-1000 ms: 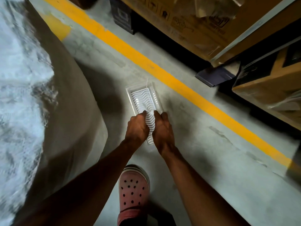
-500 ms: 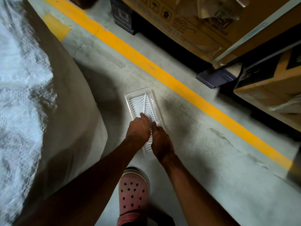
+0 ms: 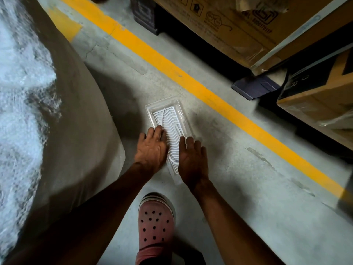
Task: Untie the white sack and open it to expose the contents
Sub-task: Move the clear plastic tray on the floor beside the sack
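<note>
The big sack (image 3: 80, 131) fills the left side; its tan wall bulges toward me and white granular contents (image 3: 21, 83) show at its open top. On the floor in front of me lies a clear plastic tray (image 3: 168, 113) holding white wavy strips. My left hand (image 3: 151, 148) lies flat on the tray's left edge, fingers spread. Over the right edge rests my right hand (image 3: 192, 159), also flat with fingers apart. Neither hand touches the sack. No tie or cord is visible.
A yellow floor line (image 3: 191, 79) runs diagonally beyond the tray. Cardboard boxes (image 3: 238, 25) on a dark pallet (image 3: 256, 87) stand behind it at the top right. My foot in a pink clog (image 3: 155, 224) stands on the concrete just below the hands.
Both hands were closed together over the tray's near end. They have since spread apart and flattened onto its two sides. The tray now sits flat on the floor.
</note>
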The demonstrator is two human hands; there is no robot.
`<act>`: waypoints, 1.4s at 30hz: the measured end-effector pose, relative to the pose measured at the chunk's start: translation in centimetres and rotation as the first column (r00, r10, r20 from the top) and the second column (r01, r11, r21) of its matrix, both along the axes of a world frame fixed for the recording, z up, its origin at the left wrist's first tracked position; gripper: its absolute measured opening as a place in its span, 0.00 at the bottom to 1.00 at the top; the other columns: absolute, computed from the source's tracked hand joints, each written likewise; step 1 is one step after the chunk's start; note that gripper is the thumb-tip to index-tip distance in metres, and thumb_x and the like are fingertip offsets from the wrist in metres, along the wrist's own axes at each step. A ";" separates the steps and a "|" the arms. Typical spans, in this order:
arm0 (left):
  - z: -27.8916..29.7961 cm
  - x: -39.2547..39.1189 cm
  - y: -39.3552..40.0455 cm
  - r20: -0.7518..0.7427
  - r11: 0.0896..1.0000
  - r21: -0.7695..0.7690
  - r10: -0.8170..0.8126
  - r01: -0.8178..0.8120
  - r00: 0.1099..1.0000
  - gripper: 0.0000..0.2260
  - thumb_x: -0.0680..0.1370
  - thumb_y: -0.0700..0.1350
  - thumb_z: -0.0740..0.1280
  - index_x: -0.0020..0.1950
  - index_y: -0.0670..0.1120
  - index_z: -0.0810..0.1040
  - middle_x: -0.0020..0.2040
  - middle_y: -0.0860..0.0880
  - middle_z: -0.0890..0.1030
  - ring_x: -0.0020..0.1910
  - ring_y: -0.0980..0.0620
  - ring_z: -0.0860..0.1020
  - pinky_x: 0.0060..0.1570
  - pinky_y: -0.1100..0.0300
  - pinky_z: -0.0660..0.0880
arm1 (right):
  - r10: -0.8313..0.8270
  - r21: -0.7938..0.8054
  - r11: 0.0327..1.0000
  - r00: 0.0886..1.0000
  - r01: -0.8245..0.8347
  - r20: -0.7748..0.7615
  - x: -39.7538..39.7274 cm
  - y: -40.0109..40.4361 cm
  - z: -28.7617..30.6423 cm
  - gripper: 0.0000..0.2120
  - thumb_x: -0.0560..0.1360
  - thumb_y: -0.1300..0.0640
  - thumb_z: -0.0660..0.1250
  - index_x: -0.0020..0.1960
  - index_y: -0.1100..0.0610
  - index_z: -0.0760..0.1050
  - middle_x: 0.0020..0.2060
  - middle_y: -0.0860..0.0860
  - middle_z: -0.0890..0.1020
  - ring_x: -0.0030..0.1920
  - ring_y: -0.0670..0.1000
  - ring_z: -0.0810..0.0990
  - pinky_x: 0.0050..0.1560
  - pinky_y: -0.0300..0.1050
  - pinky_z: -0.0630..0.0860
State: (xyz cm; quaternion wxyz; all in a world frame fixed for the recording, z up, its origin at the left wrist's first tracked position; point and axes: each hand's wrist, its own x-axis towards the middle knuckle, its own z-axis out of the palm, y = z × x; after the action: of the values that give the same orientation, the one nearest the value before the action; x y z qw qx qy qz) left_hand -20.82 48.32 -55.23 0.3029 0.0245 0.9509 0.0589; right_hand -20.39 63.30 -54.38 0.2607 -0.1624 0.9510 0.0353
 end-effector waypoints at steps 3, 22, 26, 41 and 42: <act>0.2 0.5 -0.7 0.002 0.999 0.008 -0.039 0.039 0.999 0.30 0.85 0.58 0.50 0.84 0.44 0.53 0.84 0.43 0.53 0.78 0.41 0.60 0.70 0.44 0.64 | 0.070 0.046 0.997 0.997 -0.069 -0.017 -0.5 0.6 0.0 0.38 0.63 0.68 0.69 0.74 0.65 0.67 0.69 0.62 0.72 0.60 0.65 0.74 0.53 0.58 0.75; 4.2 1.7 -2.6 0.064 0.977 0.164 0.131 -0.140 0.989 0.33 0.84 0.60 0.52 0.85 0.52 0.42 0.86 0.49 0.41 0.84 0.43 0.43 0.81 0.39 0.50 | -0.089 -0.202 0.972 0.981 0.123 0.170 -1.3 1.2 4.2 0.36 0.82 0.40 0.58 0.83 0.46 0.44 0.82 0.51 0.40 0.80 0.63 0.50 0.74 0.66 0.59; 10.3 1.6 -3.7 0.011 0.963 0.193 0.190 -0.188 0.982 0.36 0.81 0.61 0.50 0.85 0.50 0.42 0.86 0.45 0.45 0.84 0.41 0.44 0.81 0.38 0.52 | -0.129 -0.204 0.967 0.985 0.151 0.116 -2.5 0.1 10.1 0.38 0.80 0.42 0.63 0.82 0.46 0.46 0.82 0.52 0.39 0.80 0.65 0.51 0.73 0.67 0.61; 40.4 -1.2 -12.5 -0.348 0.960 0.202 0.257 -0.195 0.901 0.39 0.81 0.56 0.62 0.85 0.51 0.42 0.85 0.42 0.50 0.84 0.40 0.51 0.82 0.42 0.52 | 0.007 -0.503 0.855 0.974 -0.124 -0.227 -9.4 -8.9 38.9 0.39 0.75 0.41 0.66 0.81 0.52 0.57 0.81 0.59 0.52 0.75 0.66 0.62 0.67 0.61 0.71; 41.9 -0.9 -13.4 -0.363 0.961 0.186 0.259 -0.203 0.895 0.39 0.81 0.57 0.62 0.85 0.51 0.43 0.85 0.42 0.50 0.84 0.39 0.51 0.81 0.41 0.52 | 0.020 -0.521 0.842 0.972 -0.142 -0.233 -9.5 -9.8 40.4 0.38 0.76 0.42 0.66 0.81 0.52 0.56 0.81 0.58 0.52 0.76 0.65 0.62 0.68 0.60 0.71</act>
State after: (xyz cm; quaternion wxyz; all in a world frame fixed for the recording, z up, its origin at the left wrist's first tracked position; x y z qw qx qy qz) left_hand -21.68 34.87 -13.30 0.0994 -0.0561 0.9811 0.1565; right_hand -29.91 53.50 -13.93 0.0975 -0.2640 0.9381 -0.2018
